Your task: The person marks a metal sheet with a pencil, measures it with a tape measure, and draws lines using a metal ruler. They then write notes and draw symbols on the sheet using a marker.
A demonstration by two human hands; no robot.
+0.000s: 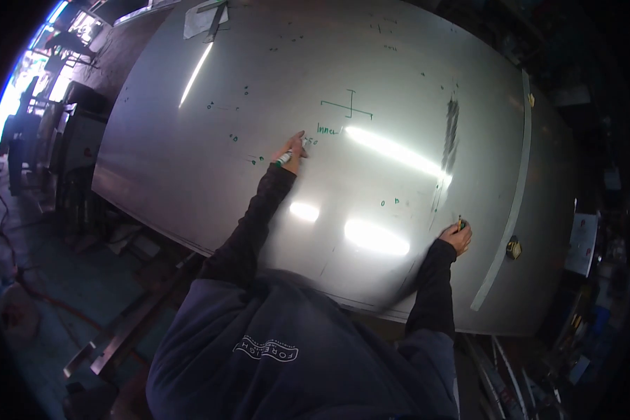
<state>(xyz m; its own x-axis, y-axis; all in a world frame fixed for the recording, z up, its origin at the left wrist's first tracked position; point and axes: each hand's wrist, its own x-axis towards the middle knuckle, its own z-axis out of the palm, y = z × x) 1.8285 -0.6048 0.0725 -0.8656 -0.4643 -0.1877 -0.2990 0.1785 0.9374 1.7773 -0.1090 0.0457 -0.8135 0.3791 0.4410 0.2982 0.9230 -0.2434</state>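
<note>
My left hand (pixel 289 150) is closed around a green marker (pixel 283 160). Its tip sticks out below my fingers (pixel 298 137) and touches the metal sheet (pixel 189 161). Green writing (pixel 327 129) sits just beyond my fingertips, with a drawn cross (pixel 348 106) farther up. My right hand (pixel 457 236) rests on the sheet well apart from the left, fingers curled on a small dark object (pixel 460 225) I cannot identify. A metal strip (pixel 511 210) lies just past it.

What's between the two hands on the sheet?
Head view: nothing loose. Between left hand with green marker and right hand, the grey metal sheet shows only glare and small green marks.
</note>
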